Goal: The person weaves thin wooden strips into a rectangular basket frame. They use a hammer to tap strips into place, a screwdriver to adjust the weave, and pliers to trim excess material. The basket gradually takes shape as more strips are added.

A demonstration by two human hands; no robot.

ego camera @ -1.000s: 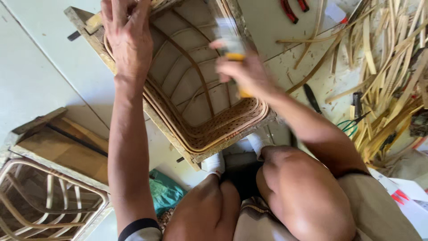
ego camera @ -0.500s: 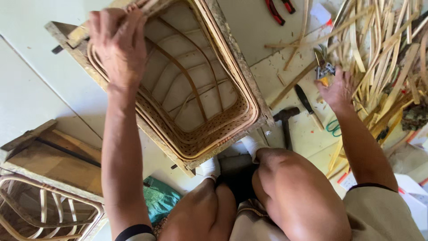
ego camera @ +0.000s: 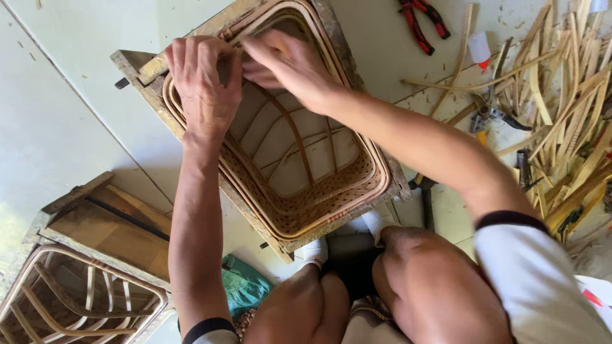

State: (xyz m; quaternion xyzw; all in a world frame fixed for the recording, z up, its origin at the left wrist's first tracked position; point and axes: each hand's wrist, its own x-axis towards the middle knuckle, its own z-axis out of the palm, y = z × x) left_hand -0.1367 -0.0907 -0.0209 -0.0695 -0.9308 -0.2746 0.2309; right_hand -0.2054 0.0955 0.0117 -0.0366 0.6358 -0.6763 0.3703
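— Both your hands are up at the far corner of the rattan basket frame (ego camera: 280,153), right? Tell me how they sit.

— Yes. Your left hand (ego camera: 204,86) is curled over the rim at that corner, fingers bent down onto the wooden mould (ego camera: 137,67) and the cane hoops just inside it. It looks clamped on the rim. Your right hand (ego camera: 287,64) reaches across from the other side and meets the left; its fingertips press on the same stretch of rim, but you cannot tell from here whether they pinch a strand or just push on it.

— Where is the basket itself?

— It lies on the pale floor (ego camera: 57,127), open side toward you, with its near edge just beside your white-socked feet (ego camera: 344,239). Woven cane fills the near end; bare ribs cross the rest.

— What else lies around you?

— Red-handled pliers (ego camera: 421,22) lie beyond the frame, well apart from your hands. Split cane strips (ego camera: 567,108) are heaped on your right, with small tools (ego camera: 491,118) among them. A second frame (ego camera: 76,299) sits at your lower left, and a green cloth (ego camera: 245,286) lies near your left knee.
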